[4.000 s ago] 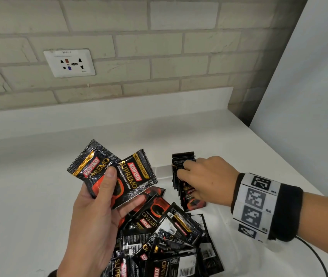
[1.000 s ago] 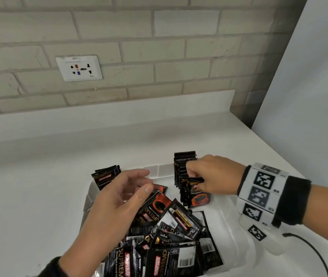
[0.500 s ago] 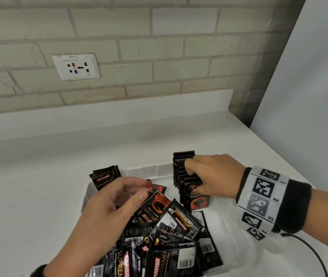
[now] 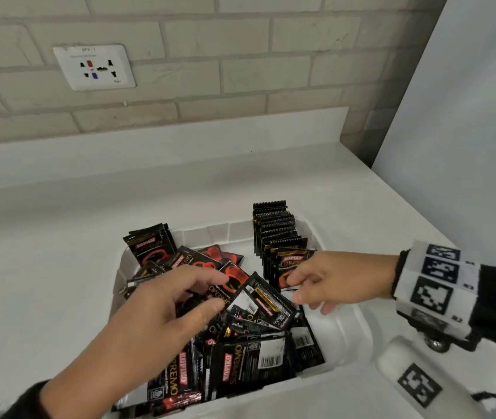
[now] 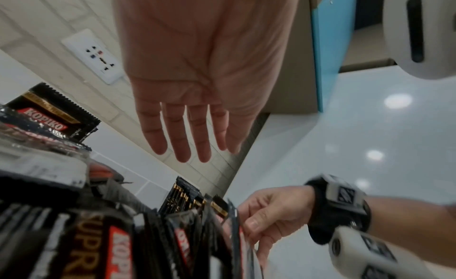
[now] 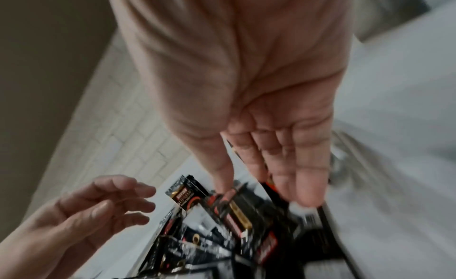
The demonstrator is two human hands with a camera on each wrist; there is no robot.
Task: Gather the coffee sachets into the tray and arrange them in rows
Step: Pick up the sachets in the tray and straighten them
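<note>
A white tray (image 4: pixel 210 231) on the counter holds black-and-red Kopiko sachets. A row of upright sachets (image 4: pixel 274 229) stands at its back right. A short upright stack (image 4: pixel 149 246) leans at the back left. Loose sachets (image 4: pixel 249 352) are heaped in the middle and front. My left hand (image 4: pixel 222 291) hovers over the heap with fingers spread and holds nothing; its straight fingers (image 5: pixel 182 145) show in the left wrist view. My right hand (image 4: pixel 294 288) reaches in from the right, just in front of the row, fingers loose over a tilted sachet (image 4: pixel 258 300). The right wrist view is blurred.
The tray's right side (image 4: pixel 343 325) is bare plastic. A wall socket (image 4: pixel 93 68) sits on the brick wall behind. A pale panel (image 4: pixel 467 146) closes off the right. A white marked device (image 4: pixel 416 385) with a cable lies at the front right of the counter (image 4: pixel 44 252).
My left hand has let go of the sachets it held and moved from the back-left stack over the heap. My right hand came off the upright row, forward and down, fingers opening.
</note>
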